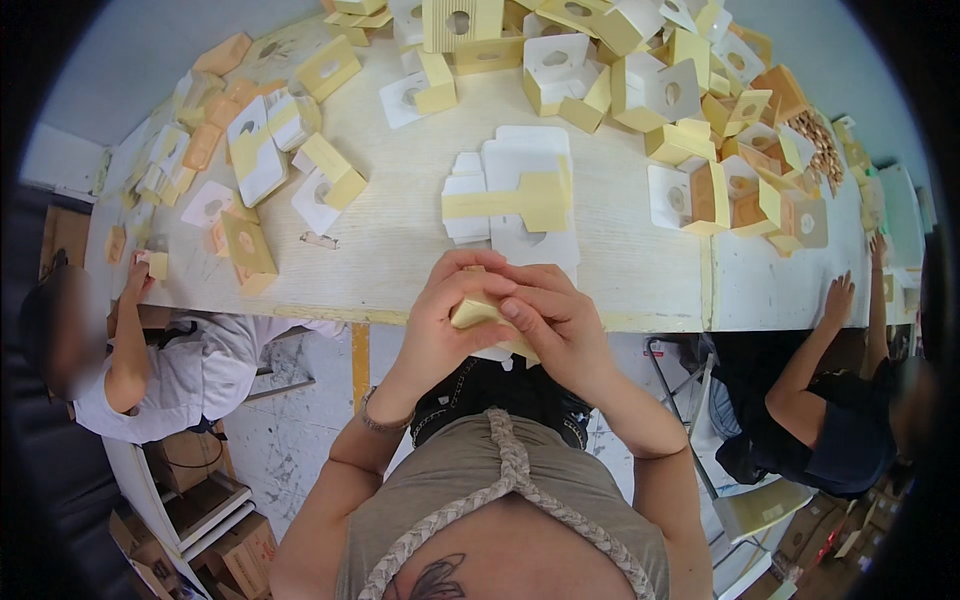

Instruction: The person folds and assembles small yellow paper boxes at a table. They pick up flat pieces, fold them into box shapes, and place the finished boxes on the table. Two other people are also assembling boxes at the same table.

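1. The yellow carton [477, 311] is between the two hands, at the near edge of the table [385, 255], in front of the person's body. I cannot tell if it touches this edge.
2. The left hand [447, 308] has its grip closed around the carton from the left side, with the fingers curved over the top.
3. The right hand [562, 318] also has its grip closed on it; the thumb is pressing on the carton. The fingers cover a big part of it, so its full shape is hidden.
4. Just beyond the hands lie flat card blanks [508, 232], white and yellow, one over another. They occupy the place directly in front.
5. On the left of the table stand a yellow box [246, 247] and a half-folded box [335, 172]; farther away are orange pieces [203, 146].
6. On the far right side there is a crowded pile of boxes [655, 90], many with round holes. Beside it are scattered small brown pieces [818, 145].
7. At the left end, a co-worker's hand [138, 280] is at a small box [156, 264]. At the right end, another co-worker's hand [838, 297] rests near the table's edge.
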`<state>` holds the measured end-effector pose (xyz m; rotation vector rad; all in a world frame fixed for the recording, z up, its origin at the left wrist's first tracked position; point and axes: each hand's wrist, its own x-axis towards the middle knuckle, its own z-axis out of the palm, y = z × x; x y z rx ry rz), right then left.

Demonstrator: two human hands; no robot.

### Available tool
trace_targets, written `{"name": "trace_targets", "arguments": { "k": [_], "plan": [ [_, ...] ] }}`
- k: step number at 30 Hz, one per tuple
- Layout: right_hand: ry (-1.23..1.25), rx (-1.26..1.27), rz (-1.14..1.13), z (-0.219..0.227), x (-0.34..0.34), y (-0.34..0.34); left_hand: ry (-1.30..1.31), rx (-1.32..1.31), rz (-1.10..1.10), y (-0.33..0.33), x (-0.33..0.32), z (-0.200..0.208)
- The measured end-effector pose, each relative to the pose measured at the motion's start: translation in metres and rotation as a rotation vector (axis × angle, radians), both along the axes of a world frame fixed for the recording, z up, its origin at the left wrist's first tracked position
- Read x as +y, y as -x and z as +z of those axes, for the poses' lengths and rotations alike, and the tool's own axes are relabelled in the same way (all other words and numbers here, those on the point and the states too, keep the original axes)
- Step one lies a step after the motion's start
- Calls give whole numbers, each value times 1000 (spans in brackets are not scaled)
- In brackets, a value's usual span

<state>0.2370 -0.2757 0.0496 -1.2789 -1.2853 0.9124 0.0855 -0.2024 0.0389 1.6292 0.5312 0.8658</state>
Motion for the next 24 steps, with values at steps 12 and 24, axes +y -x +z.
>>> {"name": "trace_targets", "arguments": {
  "k": [12,24],
  "plan": [
    [-239,-171,-24,-23,-4,-4,266,-247,165,3,7,-22],
    [73,313,97,-23,-5,-11,181,-79,98,9,3,-18]
  ]
}}
